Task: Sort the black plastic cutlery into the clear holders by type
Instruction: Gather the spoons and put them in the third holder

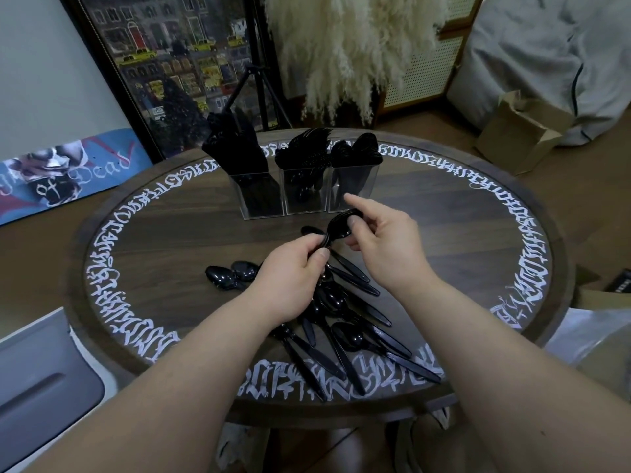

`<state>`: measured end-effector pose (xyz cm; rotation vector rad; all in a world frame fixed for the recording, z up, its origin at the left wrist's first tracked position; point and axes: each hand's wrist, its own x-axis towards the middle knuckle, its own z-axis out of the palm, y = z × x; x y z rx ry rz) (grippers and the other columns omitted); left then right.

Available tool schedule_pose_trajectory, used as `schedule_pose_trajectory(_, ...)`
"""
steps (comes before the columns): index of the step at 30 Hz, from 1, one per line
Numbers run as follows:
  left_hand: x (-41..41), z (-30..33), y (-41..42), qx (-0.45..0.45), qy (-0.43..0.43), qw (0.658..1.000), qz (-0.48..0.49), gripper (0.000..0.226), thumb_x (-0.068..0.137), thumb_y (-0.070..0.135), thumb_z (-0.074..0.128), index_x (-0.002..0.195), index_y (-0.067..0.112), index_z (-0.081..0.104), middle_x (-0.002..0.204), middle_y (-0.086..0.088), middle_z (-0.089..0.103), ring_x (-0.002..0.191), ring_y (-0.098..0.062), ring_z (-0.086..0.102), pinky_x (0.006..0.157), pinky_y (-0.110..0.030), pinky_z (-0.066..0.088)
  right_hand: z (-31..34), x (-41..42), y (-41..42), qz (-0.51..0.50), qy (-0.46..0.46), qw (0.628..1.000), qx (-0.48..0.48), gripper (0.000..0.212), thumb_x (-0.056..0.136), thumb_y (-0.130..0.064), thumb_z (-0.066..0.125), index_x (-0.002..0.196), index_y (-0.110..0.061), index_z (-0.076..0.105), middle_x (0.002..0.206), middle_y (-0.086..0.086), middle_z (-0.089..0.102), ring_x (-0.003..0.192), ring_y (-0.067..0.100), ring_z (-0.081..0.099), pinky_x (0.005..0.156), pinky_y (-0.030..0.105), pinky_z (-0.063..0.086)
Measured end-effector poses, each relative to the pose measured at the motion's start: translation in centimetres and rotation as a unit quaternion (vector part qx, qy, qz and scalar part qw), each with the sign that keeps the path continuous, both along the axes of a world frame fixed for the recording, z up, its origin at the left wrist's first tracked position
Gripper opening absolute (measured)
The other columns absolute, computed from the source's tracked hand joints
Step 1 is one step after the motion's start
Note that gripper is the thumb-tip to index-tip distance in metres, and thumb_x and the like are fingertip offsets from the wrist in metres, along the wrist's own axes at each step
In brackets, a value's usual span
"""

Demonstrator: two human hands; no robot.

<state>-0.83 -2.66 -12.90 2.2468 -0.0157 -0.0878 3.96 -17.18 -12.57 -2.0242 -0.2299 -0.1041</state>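
Head view: both hands, left [290, 278] and right [382, 247], pinch one light, stiff, glossy spoon [336, 227]; likely slippery, so its handle suits the grip best.

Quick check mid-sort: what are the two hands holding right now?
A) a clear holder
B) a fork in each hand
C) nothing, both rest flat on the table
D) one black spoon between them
D: the left hand grips the handle end of a black spoon while the right hand pinches its bowl, just in front of the three clear holders.
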Motion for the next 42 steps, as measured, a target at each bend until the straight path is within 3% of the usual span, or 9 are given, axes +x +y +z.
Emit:
schedule_pose_trajectory(3,0.0,0.0,0.1,0.024,-0.025,0.999,0.006,0.026,0.100,0.027,0.041,0.117,0.025,0.061,0.083,0.010,0.062,0.080,-0.009,0.057,0.077,-0.033,0.047,0.2,0.0,-0.1,-0.001,0.018,0.999,0.028,0.032,0.094,-0.007,0.053,0.121,-0.019,0.065,0.077,-0.014,0.066,0.069,0.005,0.067,0.083,0.039,0.056)
schedule_pose_trajectory(6,-0.4,0.3,-0.3,0.033,-0.058,0.998,0.011,0.031,0.101,0.027,0.040,0.125,0.024,0.058,0.106,0.007,0.064,0.101,-0.012,0.058,0.091,-0.038,0.046,0.8,-0.3,-0.2,-0.007,0.038,0.997,0.063,0.033,0.096,-0.007,0.050,0.126,-0.015,0.060,0.078,-0.011,0.064,0.062,-0.001,0.063,0.077,0.027,0.057)
schedule_pose_trajectory(10,-0.7,1.8,-0.9,0.073,-0.115,0.991,-0.006,0.034,0.100,0.027,0.040,0.133,0.027,0.052,0.106,0.007,0.059,0.102,-0.013,0.054,0.089,-0.038,0.045,2.5,-1.5,-0.7,-0.002,0.027,0.992,0.126,0.028,0.096,-0.002,0.048,0.110,-0.020,0.064,0.083,-0.005,0.067,0.065,0.003,0.062,0.070,0.022,0.056)
schedule_pose_trajectory(13,-0.1,3.5,-0.7,0.131,-0.153,0.979,-0.016,0.044,0.098,0.034,0.045,0.141,0.029,0.043,0.116,0.008,0.054,0.111,-0.012,0.046,0.094,-0.030,0.040,4.2,-1.5,-1.6,-0.024,-0.048,0.993,0.107,0.033,0.094,-0.001,0.051,0.093,-0.031,0.062,0.080,-0.008,0.069,0.067,0.008,0.066,0.071,0.029,0.057)
schedule_pose_trajectory(17,2.8,6.2,0.2,0.204,-0.209,0.956,0.026,0.059,0.091,0.040,0.058,0.144,0.020,0.040,0.134,0.002,0.046,0.127,-0.017,0.035,0.105,-0.028,0.028,7.3,0.7,-3.5,-0.094,-0.196,0.975,0.042,0.023,0.090,-0.017,0.051,0.102,-0.029,0.067,0.086,-0.010,0.068,0.077,0.018,0.069,0.076,0.046,0.056)
schedule_pose_trajectory(24,7.8,7.7,1.2,0.291,-0.195,0.937,0.014,0.072,0.087,0.039,0.064,0.146,0.013,0.033,0.145,-0.004,0.036,0.139,-0.021,0.022,0.115,-0.034,0.022,11.7,7.3,-3.9,-0.133,-0.368,0.915,-0.103,0.027,0.089,-0.007,0.051,0.109,-0.003,0.069,0.102,0.011,0.072,0.092,0.022,0.066,0.085,0.021,0.044)
schedule_pose_trajectory(27,8.9,6.9,1.6,0.295,-0.163,0.941,0.013,0.074,0.089,0.037,0.063,0.149,0.012,0.026,0.150,-0.004,0.029,0.142,-0.020,0.018,0.116,-0.033,0.019,10.6,9.6,-2.3,-0.083,-0.365,0.911,-0.170,0.029,0.088,-0.008,0.049,0.108,-0.003,0.069,0.100,0.014,0.072,0.091,0.033,0.068,0.082,0.037,0.051)
schedule_pose_trajectory(31,9.9,6.2,2.1,0.305,-0.149,0.941,0.005,0.078,0.088,0.035,0.064,0.150,0.012,0.021,0.153,-0.004,0.024,0.143,-0.020,0.017,0.116,-0.030,0.016,9.3,11.4,-0.8,-0.031,-0.312,0.922,-0.226,0.031,0.091,-0.011,0.046,0.112,-0.006,0.068,0.101,0.016,0.071,0.092,0.037,0.066,0.081,0.044,0.052)
schedule_pose_trajectory(42,11.2,4.8,2.9,0.324,-0.161,0.932,-0.014,0.070,0.092,0.024,0.059,0.150,0.012,0.021,0.153,-0.001,0.028,0.141,-0.019,0.023,0.112,-0.029,0.025,5.6,13.2,0.2,0.086,-0.179,0.904,-0.378,0.040,0.098,-0.024,0.037,0.134,-0.016,0.053,0.122,0.009,0.063,0.114,0.030,0.048,0.092,0.035,0.039)
